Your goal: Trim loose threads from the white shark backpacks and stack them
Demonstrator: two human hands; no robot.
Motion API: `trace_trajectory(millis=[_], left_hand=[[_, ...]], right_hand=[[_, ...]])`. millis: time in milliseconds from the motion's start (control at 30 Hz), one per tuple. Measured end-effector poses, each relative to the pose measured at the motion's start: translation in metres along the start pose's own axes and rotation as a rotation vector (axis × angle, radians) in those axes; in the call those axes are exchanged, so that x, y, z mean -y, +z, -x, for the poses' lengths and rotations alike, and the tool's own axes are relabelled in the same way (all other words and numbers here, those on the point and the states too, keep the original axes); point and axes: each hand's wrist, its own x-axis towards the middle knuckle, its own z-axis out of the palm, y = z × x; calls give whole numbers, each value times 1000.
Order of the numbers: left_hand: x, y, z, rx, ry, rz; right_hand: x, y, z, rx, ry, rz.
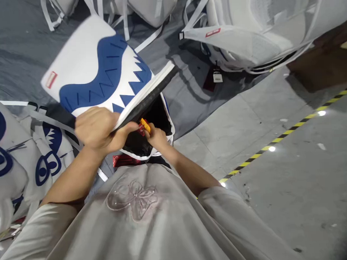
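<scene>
A white backpack [79, 49] with blue zigzag shark-tooth shapes and a small red label is held up in front of my body. Its top opening gapes, showing a black lining [141, 145]. My left hand [99, 130] grips the edge of the opening, thumb pointing inward. At the mouth of the bag my right hand [157, 138] is closed on a small orange piece [145, 125], its kind unclear. Something red [141, 128] shows beside the orange piece, partly hidden by the fingers. Below the opening, a dark red item [124, 160] lies against my shirt.
More white backpacks with blue eye patterns [49, 167] lie at the left. Others [272, 20] with straps rest at the top right, near a hanging tag [217, 76]. Grey sheeting [12, 57] covers the surface behind. Yellow-and-black tape [278, 139] crosses the grey floor.
</scene>
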Motion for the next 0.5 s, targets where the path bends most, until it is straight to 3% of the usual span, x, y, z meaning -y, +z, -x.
trace_trajectory(millis=[67, 167, 233, 333, 400, 433, 500], left_hand=[[23, 18, 10, 11, 41, -19], [53, 37, 26, 66, -167, 50], [65, 42, 34, 49, -293, 70], [73, 43, 38, -28, -409, 55], [76, 42, 38, -77, -467, 43], [77, 41, 37, -90, -490, 33], [78, 40, 36, -101, -517, 6]], right_hand=[[1, -38, -6, 85, 54, 132], [0, -94, -16, 282, 153, 430], [-2, -117, -16, 453, 223, 561], [-6, -124, -10, 807, 206, 411], [-6, -118, -7, 949, 160, 269], [-6, -115, -7, 947, 159, 269], [-4, -111, -4, 794, 168, 443]])
